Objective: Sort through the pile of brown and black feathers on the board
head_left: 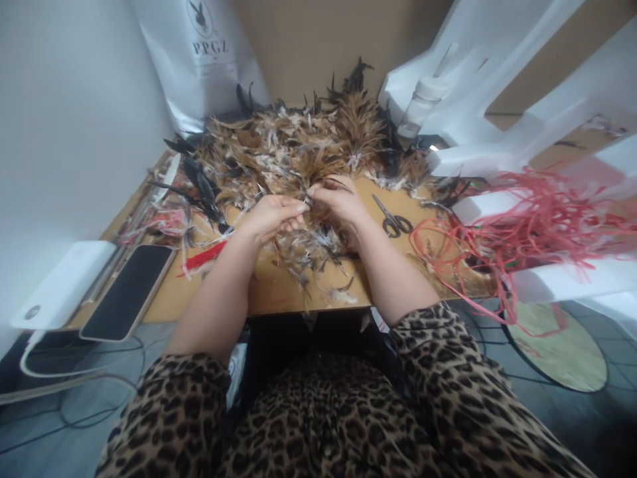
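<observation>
A big heap of brown, white and black feathers (293,143) covers the back of a low wooden board (279,292). My left hand (271,216) and my right hand (341,202) meet over the heap's front edge, fingertips pinched together on a small bunch of feathers (307,192). More loose feathers (313,249) lie under and in front of both hands. Both forearms reach out from leopard-print sleeves.
Black scissors (393,219) lie right of my right hand. A tangle of red cord (522,226) spreads at the right. A phone (128,292) and a white power bank (62,285) sit at the left. A white bag (204,53) and white plastic furniture (497,99) stand behind.
</observation>
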Available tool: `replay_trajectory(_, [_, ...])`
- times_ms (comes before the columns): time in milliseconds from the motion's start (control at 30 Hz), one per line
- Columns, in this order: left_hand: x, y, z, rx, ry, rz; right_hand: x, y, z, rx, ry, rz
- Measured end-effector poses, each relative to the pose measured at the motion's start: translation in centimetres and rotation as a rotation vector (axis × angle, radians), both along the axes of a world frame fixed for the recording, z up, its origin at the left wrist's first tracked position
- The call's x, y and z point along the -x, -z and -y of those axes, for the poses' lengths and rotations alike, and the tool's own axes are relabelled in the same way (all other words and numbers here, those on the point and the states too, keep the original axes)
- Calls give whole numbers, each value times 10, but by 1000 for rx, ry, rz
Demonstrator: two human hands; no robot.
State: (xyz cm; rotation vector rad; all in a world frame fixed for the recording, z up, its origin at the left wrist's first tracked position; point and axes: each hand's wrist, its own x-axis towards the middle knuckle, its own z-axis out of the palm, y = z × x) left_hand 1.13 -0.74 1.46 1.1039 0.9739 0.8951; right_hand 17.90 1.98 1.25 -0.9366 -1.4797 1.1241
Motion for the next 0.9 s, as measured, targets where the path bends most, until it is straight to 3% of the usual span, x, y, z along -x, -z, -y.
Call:
replay_trajectory(133, [8, 1, -3, -78, -66, -145, -2, 4, -3, 23, 62, 114])
replay_trajectory(400, [-2, 8, -7, -270, -272, -74, 7, 18, -8, 236, 91, -1])
replay_trajectory(633, [-7, 9, -4, -175, -218, 101, 13, 19, -7, 439, -44, -176])
replay_trajectory(900, [-3, 20, -13, -191, -181, 40, 13, 16, -4, 519, -93, -195])
